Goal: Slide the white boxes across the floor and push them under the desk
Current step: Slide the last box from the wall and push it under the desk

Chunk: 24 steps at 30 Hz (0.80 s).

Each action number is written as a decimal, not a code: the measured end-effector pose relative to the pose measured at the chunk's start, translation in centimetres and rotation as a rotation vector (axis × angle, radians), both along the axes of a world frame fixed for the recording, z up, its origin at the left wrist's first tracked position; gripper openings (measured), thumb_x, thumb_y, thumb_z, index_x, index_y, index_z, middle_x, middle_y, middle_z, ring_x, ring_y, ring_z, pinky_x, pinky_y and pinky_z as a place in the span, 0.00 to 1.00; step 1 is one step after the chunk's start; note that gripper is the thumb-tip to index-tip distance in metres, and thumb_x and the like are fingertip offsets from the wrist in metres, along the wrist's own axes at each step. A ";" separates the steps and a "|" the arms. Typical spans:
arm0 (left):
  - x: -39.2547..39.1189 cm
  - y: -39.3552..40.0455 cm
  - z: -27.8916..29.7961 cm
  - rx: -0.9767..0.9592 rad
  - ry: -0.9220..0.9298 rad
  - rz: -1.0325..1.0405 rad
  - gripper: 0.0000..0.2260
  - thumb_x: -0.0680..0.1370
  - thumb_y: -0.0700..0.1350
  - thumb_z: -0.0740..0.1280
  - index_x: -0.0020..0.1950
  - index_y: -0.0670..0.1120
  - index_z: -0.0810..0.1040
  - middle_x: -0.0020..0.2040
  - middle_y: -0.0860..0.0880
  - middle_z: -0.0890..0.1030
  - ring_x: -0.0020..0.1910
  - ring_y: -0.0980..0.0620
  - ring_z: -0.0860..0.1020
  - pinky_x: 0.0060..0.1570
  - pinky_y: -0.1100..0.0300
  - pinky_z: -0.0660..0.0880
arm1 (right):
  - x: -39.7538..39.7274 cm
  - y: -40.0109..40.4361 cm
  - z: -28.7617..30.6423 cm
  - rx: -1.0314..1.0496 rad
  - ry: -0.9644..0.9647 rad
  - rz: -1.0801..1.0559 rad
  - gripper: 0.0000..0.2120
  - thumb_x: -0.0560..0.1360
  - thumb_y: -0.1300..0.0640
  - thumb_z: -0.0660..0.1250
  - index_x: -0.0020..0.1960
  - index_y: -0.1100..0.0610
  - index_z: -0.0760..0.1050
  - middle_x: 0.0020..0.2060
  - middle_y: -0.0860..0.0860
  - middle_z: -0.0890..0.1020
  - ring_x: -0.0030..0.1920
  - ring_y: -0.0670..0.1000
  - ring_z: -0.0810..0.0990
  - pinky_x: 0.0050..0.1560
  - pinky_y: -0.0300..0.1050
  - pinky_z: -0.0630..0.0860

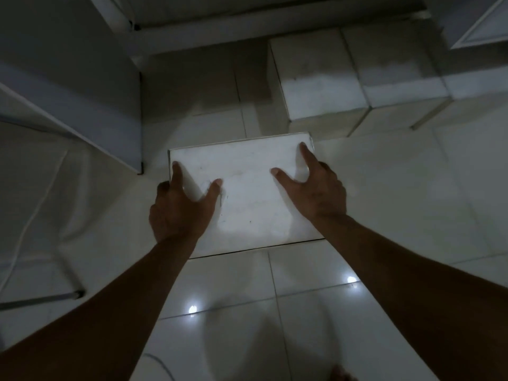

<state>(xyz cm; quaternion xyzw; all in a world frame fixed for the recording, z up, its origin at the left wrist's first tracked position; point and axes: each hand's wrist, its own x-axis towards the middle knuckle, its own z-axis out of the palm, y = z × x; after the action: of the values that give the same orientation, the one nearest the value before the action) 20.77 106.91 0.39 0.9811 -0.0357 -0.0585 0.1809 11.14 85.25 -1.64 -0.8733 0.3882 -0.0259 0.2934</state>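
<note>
Head view: left hand (178, 207), right hand (319, 193) clasp flat white rectangular box (247, 193); drifting right jams it against one-o'clock white boxes (324, 83).

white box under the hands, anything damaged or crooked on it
Nothing stands out: the white box lies in line with the floor tiles, shows no dents, and has only faint dark specks on its top.

Outer fingertips of the left hand (176, 213) and right hand (320, 192) are hidden over the sides of the near white rectangular box (247, 196); the frame cuts off the rightmost white cardboard box (478, 83).
</note>
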 end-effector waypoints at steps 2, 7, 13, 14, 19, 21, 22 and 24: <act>0.3 0.1 -2.8 0.011 -0.004 -0.008 0.43 0.70 0.75 0.57 0.78 0.54 0.55 0.64 0.41 0.75 0.60 0.37 0.76 0.59 0.44 0.72 | 0.3 0.3 -2.8 -0.003 -0.003 0.003 0.43 0.66 0.21 0.57 0.76 0.38 0.55 0.66 0.53 0.75 0.64 0.59 0.75 0.60 0.54 0.72; 1.4 -0.7 -7.3 -0.016 -0.031 -0.027 0.42 0.70 0.74 0.60 0.77 0.53 0.56 0.64 0.40 0.75 0.60 0.35 0.75 0.59 0.44 0.72 | 0.9 -0.2 -7.3 -0.025 0.001 -0.013 0.43 0.66 0.20 0.55 0.76 0.38 0.53 0.67 0.53 0.74 0.64 0.59 0.75 0.61 0.55 0.71; 2.4 -1.1 -10.0 -0.016 -0.047 -0.043 0.43 0.70 0.75 0.59 0.78 0.53 0.56 0.66 0.40 0.74 0.62 0.35 0.74 0.59 0.42 0.72 | 1.5 -0.2 -9.4 -0.070 0.007 -0.044 0.44 0.66 0.20 0.54 0.76 0.38 0.53 0.66 0.52 0.75 0.63 0.58 0.76 0.60 0.55 0.71; 2.6 -1.1 -10.3 -0.015 -0.060 -0.047 0.43 0.70 0.75 0.58 0.78 0.53 0.56 0.66 0.39 0.74 0.62 0.35 0.74 0.59 0.42 0.72 | 1.6 -0.2 -9.6 -0.078 0.005 -0.047 0.44 0.66 0.20 0.53 0.76 0.38 0.53 0.66 0.52 0.75 0.63 0.58 0.76 0.60 0.55 0.72; 2.6 -1.1 -10.5 -0.030 -0.056 -0.060 0.43 0.70 0.77 0.56 0.78 0.53 0.57 0.71 0.40 0.68 0.66 0.36 0.71 0.61 0.42 0.71 | 2.0 0.2 -9.6 -0.143 0.005 -0.032 0.41 0.69 0.22 0.54 0.76 0.41 0.54 0.74 0.54 0.65 0.66 0.61 0.73 0.62 0.58 0.71; 1.8 -0.9 -10.4 -0.023 -0.138 -0.193 0.44 0.69 0.78 0.55 0.78 0.54 0.60 0.78 0.40 0.58 0.74 0.38 0.61 0.68 0.41 0.66 | 2.4 0.5 -9.4 -0.272 -0.047 0.049 0.38 0.73 0.27 0.56 0.76 0.46 0.58 0.78 0.54 0.54 0.74 0.60 0.63 0.67 0.60 0.67; 1.4 -0.7 -10.3 0.007 -0.181 -0.327 0.44 0.68 0.79 0.55 0.77 0.54 0.62 0.79 0.41 0.53 0.77 0.40 0.54 0.72 0.41 0.60 | 2.9 0.5 -9.2 -0.332 -0.059 0.111 0.36 0.75 0.30 0.56 0.76 0.48 0.60 0.79 0.55 0.52 0.76 0.59 0.57 0.71 0.60 0.62; 1.0 0.0 -10.0 0.091 -0.120 -0.615 0.48 0.64 0.82 0.53 0.78 0.57 0.57 0.80 0.44 0.45 0.78 0.45 0.42 0.74 0.38 0.46 | 4.1 0.1 -8.7 -0.376 -0.042 0.250 0.34 0.78 0.33 0.54 0.77 0.51 0.60 0.79 0.55 0.52 0.78 0.58 0.51 0.75 0.60 0.52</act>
<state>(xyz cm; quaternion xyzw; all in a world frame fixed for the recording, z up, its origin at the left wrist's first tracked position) 21.74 106.96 -9.65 0.9331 -0.3387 -0.0541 0.1083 15.26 85.34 -10.37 -0.9532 0.2592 -0.0792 0.1344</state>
